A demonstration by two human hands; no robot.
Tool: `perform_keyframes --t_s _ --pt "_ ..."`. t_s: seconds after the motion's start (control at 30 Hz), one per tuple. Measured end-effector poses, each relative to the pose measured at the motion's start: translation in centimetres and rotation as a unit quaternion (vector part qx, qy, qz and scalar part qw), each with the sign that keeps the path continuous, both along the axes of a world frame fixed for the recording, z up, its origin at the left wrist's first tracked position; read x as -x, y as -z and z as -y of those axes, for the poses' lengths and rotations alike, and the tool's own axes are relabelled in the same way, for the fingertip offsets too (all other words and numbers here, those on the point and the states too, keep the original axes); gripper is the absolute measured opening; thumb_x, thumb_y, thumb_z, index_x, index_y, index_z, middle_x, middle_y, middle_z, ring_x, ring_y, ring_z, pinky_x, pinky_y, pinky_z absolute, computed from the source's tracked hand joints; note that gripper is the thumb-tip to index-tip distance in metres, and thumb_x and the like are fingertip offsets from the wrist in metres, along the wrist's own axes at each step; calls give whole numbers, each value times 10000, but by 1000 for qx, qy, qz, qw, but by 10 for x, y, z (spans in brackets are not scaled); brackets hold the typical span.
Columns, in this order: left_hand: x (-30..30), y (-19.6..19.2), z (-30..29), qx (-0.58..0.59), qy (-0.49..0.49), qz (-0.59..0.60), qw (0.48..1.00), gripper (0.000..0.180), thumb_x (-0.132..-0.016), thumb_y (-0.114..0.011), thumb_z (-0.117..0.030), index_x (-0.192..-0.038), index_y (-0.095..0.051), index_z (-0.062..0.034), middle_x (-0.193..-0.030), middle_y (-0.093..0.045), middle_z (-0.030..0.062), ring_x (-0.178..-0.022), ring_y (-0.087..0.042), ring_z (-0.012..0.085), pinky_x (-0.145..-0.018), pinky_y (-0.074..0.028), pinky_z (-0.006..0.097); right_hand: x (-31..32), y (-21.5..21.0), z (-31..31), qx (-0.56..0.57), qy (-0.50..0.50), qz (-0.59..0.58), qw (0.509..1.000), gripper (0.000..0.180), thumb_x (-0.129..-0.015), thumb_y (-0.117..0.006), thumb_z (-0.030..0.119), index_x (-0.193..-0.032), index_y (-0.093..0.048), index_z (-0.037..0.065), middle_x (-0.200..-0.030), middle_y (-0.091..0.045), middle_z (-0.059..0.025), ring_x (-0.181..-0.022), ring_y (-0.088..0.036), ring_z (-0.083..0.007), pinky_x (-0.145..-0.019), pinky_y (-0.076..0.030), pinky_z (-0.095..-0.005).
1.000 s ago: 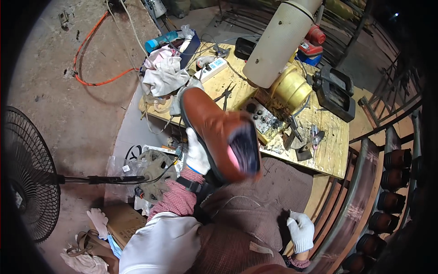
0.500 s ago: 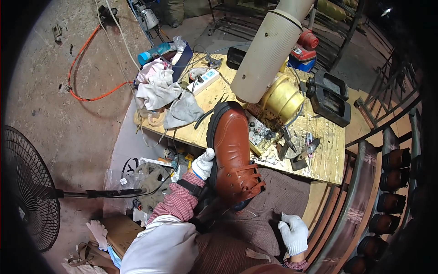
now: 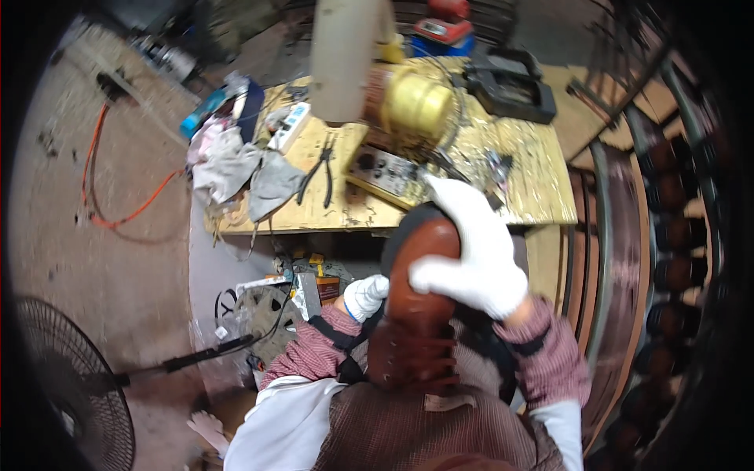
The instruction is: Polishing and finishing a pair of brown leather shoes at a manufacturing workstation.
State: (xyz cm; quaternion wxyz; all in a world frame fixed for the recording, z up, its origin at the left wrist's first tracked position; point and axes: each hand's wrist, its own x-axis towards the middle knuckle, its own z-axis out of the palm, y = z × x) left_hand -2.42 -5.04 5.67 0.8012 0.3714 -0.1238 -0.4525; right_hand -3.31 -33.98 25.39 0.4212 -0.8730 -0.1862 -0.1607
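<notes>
The table stands ahead of the person, its near edge running beyond the lap. A black fan stands on the floor, well apart from the table's left edge. A pale tube rises above the far edge. Black trays occupy the far right corner.

The brown boot is above the lap, toe directed at the near edge; whether the toe overhangs that edge cannot be told. The right hand, gloved in white, lies on the toe, thumb and fingers spread apart. The left hand, likewise gloved, is clamped on the boot's left side.

A grey cloth lies by the near left corner. A control box sits at the near edge, close to the toe. Between these two, pliers lie with bare wood on either side.
</notes>
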Motion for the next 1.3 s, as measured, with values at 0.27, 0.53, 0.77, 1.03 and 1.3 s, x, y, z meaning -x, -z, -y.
perform_keyframes --t_s 0.27,0.53,0.77,1.03,1.3 --pt "-18 16 1 120 110 127 978 502 -1183 -323 -253 -1630 -392 -37 -1613 -506 115 -1444 -529 247 -1242 -400 383 -12 -42 13 -310 76 -70 945 270 -1055 -640 127 -1267 -719 -21 -1090 -766 -95 -972 -708 -127 -828 -572 -295" --pt "6 3 6 72 7 -75 995 585 -1111 -525 -365 -1606 -429 -69 -1554 -536 156 -1409 -538 278 -1173 -465 441 57 -14 -6 -237 -248 -227 911 548 -1006 -692 468 -1258 -692 -18 -1302 -712 -187 -1256 -642 -409 -1142 -463 -526" --pt "-12 19 1 121 -57 -125 983 937 -935 -676 -672 -1587 -429 -46 -1517 -554 235 -1326 -598 375 -1101 -514 536 114 74 61 -259 161 -146 941 464 -1084 -580 371 -1244 -723 -40 -1361 -708 -211 -1388 -593 -370 -1261 -338 -521" --pt "-22 -30 8 -90 -236 -130 959 1035 -896 -570 -837 -1590 -437 -81 -1526 -561 202 -1351 -587 373 -1155 -486 555 85 52 46 108 141 -71 982 535 -922 -722 392 -1288 -685 3 -1340 -666 -227 -1221 -632 -436 -1108 -483 -470" --pt "-6 -94 115 -99 -209 -134 964 1023 -893 -533 -872 -1599 -449 -138 -1582 -539 94 -1442 -498 342 -1247 -377 530 122 -29 24 293 -93 -123 944 345 -793 -731 302 -1054 -687 82 -1010 -644 -141 -802 -658 -321 -697 -557 -459"
